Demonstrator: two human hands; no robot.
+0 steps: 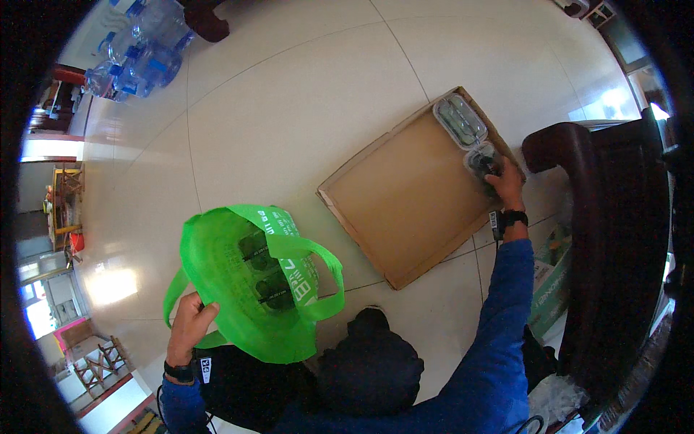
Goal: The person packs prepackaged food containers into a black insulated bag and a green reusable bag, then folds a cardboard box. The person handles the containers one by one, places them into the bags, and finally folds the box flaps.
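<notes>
My left hand (pixel 191 324) is closed on the near left rim of a green shopping bag (pixel 217 282), which stands gaping on the floor. Down in the bag lie two dark packages (pixel 273 289) with pale labels. On the right, my right hand (pixel 507 182) reaches into a shallow cardboard tray (pixel 412 202). Its fingers are closed around a clear plastic container (pixel 477 157) with something dark inside, at the tray's far right side. Touching that one, a longer clear plastic container (pixel 460 121) with green contents sits in the far corner.
Dark wooden furniture (pixel 571 145) with a curved arm stands close to the right of the tray. Below it is a green box (pixel 551 293). Several large clear bottles (pixel 148 65) with blue caps are grouped at the far left. Pale tiles (pixel 289 130) cover the floor.
</notes>
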